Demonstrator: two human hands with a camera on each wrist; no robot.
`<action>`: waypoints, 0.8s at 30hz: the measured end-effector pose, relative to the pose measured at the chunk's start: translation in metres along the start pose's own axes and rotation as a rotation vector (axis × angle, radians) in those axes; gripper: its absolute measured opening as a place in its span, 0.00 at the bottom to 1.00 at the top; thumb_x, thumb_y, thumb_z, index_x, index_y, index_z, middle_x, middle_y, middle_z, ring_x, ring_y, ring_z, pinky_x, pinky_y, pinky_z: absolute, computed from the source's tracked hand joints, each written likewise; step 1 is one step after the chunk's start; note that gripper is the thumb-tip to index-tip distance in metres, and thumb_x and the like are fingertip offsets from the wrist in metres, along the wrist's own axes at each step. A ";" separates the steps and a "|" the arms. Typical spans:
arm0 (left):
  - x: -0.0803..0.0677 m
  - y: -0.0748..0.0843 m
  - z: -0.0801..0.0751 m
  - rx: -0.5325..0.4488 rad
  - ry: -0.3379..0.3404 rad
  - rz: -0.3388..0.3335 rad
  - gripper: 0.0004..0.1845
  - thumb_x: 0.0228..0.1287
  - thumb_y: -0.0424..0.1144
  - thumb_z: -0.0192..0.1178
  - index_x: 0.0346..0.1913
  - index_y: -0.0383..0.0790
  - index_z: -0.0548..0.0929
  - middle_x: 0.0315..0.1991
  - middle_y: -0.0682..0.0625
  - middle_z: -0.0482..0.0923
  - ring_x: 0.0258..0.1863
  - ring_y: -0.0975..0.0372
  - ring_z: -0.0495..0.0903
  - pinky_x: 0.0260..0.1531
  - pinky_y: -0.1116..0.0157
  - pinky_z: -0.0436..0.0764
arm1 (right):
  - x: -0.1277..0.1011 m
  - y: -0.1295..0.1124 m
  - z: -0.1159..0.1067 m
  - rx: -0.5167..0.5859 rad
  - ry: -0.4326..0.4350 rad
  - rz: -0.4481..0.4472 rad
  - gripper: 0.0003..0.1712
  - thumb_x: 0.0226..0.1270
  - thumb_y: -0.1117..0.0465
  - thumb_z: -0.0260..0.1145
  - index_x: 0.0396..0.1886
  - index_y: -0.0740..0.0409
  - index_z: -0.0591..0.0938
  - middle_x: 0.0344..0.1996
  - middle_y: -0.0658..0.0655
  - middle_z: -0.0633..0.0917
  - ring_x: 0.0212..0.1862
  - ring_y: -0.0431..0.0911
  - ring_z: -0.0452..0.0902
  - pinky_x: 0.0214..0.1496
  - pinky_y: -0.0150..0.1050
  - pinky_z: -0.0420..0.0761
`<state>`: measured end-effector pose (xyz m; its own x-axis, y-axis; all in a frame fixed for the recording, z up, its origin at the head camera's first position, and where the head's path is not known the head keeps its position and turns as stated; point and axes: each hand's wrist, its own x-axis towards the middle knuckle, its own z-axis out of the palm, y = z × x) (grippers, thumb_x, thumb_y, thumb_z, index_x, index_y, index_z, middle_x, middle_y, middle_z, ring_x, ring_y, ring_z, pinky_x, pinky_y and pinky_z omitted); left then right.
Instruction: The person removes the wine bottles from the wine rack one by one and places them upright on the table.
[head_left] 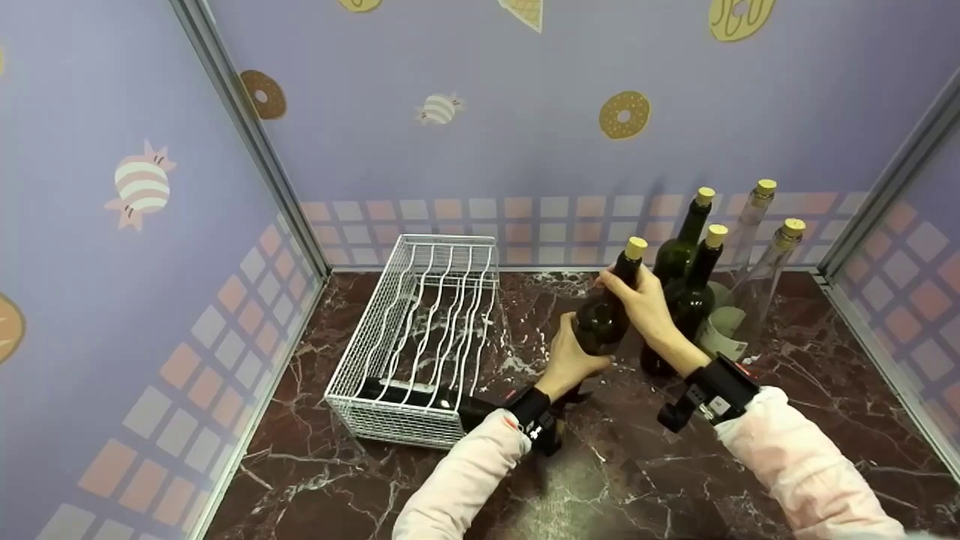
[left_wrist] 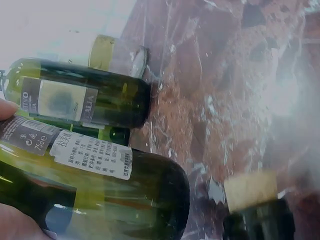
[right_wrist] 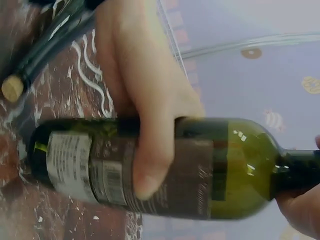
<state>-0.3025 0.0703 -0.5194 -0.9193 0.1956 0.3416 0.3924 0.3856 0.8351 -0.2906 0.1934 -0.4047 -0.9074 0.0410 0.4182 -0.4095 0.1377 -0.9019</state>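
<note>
Head view showed a white wire basket at the left of the marble desk, with a dark bottle already lying along its near end. Just right of it, the left hand was wrapped round the lower body of a dark green wine bottle held above the desk, while the right hand pinched its neck below the cork; both grips were closed on the glass. In the right wrist view the left hand's fingers lay across the label. Glass like this looked heavy for its size, rigid, smooth and breakable, so a hold on body and neck together seemed the safest way to tip it. Further right, four corked bottles stood close together near the back wall, two dark and two clear, touching or nearly so; a careless swing could knock them. Open desk lay in front of the basket and toward the person, giving room to lower the bottle.
</note>
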 end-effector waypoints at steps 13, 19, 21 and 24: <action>-0.003 0.009 0.005 -0.003 -0.050 0.000 0.42 0.33 0.41 0.75 0.54 0.38 0.62 0.49 0.46 0.70 0.48 0.58 0.71 0.46 0.67 0.68 | 0.005 0.019 0.003 0.142 0.155 0.006 0.07 0.62 0.71 0.58 0.27 0.72 0.72 0.19 0.61 0.75 0.24 0.45 0.69 0.30 0.36 0.68; -0.002 0.013 0.007 -0.008 -0.120 0.038 0.43 0.34 0.42 0.76 0.54 0.36 0.61 0.49 0.44 0.69 0.49 0.59 0.69 0.49 0.68 0.66 | -0.005 0.001 0.003 0.083 0.167 -0.076 0.09 0.61 0.72 0.58 0.26 0.78 0.71 0.16 0.60 0.73 0.22 0.48 0.68 0.26 0.34 0.68; -0.001 0.014 0.008 -0.013 -0.153 0.041 0.44 0.34 0.41 0.76 0.55 0.35 0.61 0.49 0.45 0.69 0.49 0.60 0.69 0.49 0.69 0.65 | -0.008 -0.005 0.002 0.054 0.156 -0.098 0.10 0.60 0.72 0.58 0.24 0.77 0.71 0.16 0.61 0.72 0.21 0.49 0.67 0.26 0.32 0.67; -0.002 0.016 0.007 -0.013 -0.208 0.057 0.45 0.35 0.38 0.75 0.57 0.35 0.60 0.51 0.45 0.68 0.50 0.61 0.68 0.50 0.69 0.63 | -0.011 -0.007 -0.001 0.032 0.155 -0.109 0.10 0.60 0.73 0.58 0.23 0.77 0.71 0.15 0.62 0.72 0.20 0.48 0.68 0.25 0.31 0.68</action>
<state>-0.2946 0.0822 -0.5100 -0.8687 0.3992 0.2933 0.4420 0.3571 0.8229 -0.2778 0.1932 -0.4029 -0.8329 0.1803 0.5232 -0.5098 0.1181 -0.8522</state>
